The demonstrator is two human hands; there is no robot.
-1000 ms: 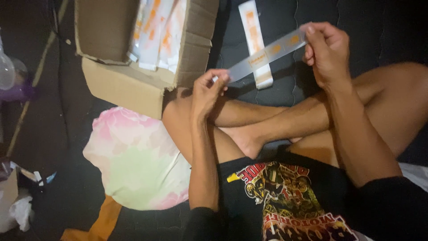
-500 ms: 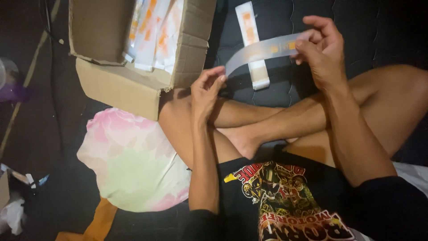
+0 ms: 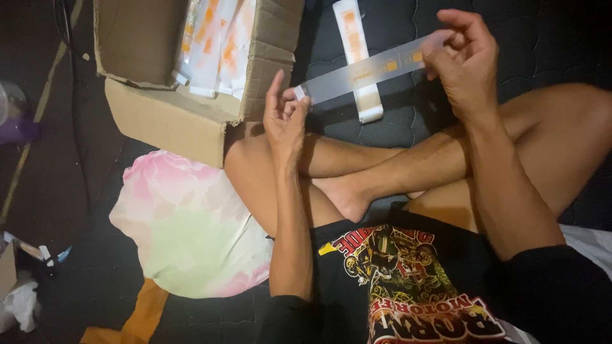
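Note:
I sit cross-legged on a dark quilted mat. A long flat grey strip package (image 3: 363, 71) with orange marks stretches between my two hands. My left hand (image 3: 285, 121) pinches its left end with fingertips. Its right end is gripped by my right hand (image 3: 462, 58), raised higher. Below the strip lies a white and orange long package (image 3: 357, 57) on the mat.
An open cardboard box (image 3: 172, 121) at the upper left holds several white and orange packages (image 3: 217, 41). A pink and green pillow (image 3: 191, 223) lies beside my left knee. Crumpled paper and small litter (image 3: 22, 293) sit at the lower left. An orange cloth (image 3: 137, 318) lies below the pillow.
The strip has tilted flatter and moved slightly left with both hands still on its ends. The view has shifted so the box sits more to the right.

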